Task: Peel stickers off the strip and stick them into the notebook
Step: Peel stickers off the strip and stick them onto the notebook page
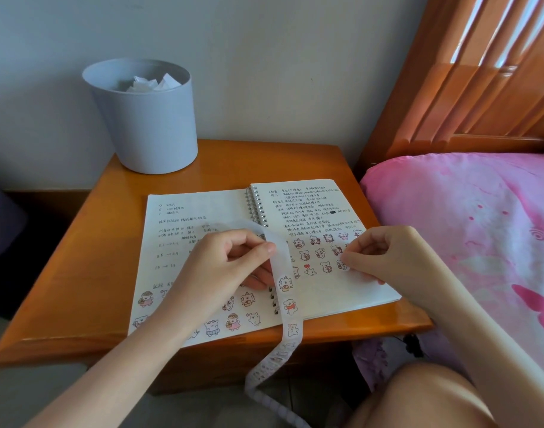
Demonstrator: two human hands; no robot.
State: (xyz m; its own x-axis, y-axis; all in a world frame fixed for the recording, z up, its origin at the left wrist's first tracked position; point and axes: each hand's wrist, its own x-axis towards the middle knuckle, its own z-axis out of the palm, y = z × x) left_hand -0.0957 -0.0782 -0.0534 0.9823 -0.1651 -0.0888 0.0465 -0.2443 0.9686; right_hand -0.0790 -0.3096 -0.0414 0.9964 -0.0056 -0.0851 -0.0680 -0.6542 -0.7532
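Two grips are in use. The left hand pinches the sticker strip between thumb and curled fingers, holding it raised over the spine so the backing stays taut and clear of the pages. The right hand, fingers curled, holds a bear sticker at thumb tip against the right page, at the end of a row of stickers already applied; judged step: placement. The spiral notebook lies open on the wooden bedside table. The strip's loaded tail hangs over the table's front edge. A grey waste bin holding paper scraps stands at the rear.
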